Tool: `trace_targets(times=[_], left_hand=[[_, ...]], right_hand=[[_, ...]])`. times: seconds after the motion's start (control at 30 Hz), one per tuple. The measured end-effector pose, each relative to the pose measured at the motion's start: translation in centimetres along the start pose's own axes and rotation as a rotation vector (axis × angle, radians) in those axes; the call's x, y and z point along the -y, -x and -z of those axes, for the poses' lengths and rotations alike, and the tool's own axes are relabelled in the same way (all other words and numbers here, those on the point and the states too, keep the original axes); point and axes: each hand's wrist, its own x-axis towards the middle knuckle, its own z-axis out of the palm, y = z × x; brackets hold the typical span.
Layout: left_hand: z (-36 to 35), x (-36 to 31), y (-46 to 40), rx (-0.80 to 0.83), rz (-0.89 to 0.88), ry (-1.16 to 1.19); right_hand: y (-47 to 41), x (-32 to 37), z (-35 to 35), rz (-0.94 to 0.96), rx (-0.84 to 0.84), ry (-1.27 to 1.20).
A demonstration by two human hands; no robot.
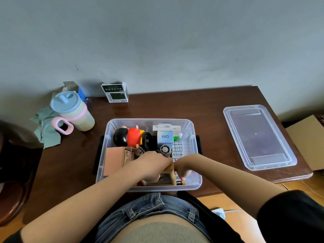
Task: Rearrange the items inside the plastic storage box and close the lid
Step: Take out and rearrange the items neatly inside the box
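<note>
Your left hand (152, 163) and right hand (182, 170) are both down inside the near end of the plastic storage box (192, 137). The left curls over the top of a small wooden frame (168, 178) and grips it; whether the right is holding anything cannot be told, its fingers hidden behind the frame. The lid (259, 135) lies flat on the table (175, 106), off to the box's right. Inside the box: a pink pad (114, 159) at left, a red-and-black figurine (128, 135) at the far left, a white Q88 carton (164, 136) mid-back, batteries (178, 149) at right.
</note>
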Motion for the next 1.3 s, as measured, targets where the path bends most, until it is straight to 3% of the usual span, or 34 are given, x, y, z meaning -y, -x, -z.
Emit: trace_targets(times=[0.1, 0.27, 0.53, 1.0, 1.3], left_hand=[[0.3, -0.6, 0.0, 0.009, -0.027, -0.064], [0.2, -0.9, 0.0, 0.016, -0.018, -0.072], [0.1, -1.1, -0.3, 0.049, -0.001, -0.067], [0.0, -1.7, -0.3, 0.062, -0.018, -0.089], [-0.2, -1.7, -0.3, 0.058, -0.039, -0.055]], right_hand=[[-1.2, -0.1, -0.2, 0.02, 0.093, -0.136], [-2.7, -0.4, -0.6, 0.053, 0.151, -0.138], [-3.7, -0.5, -0.8, 0.064, 0.138, -0.11], [-5.3, -1.0, -1.3, 0.044, 0.144, -0.498], [-3.5, -0.8, -0.7, 0.046, 0.094, -0.589]])
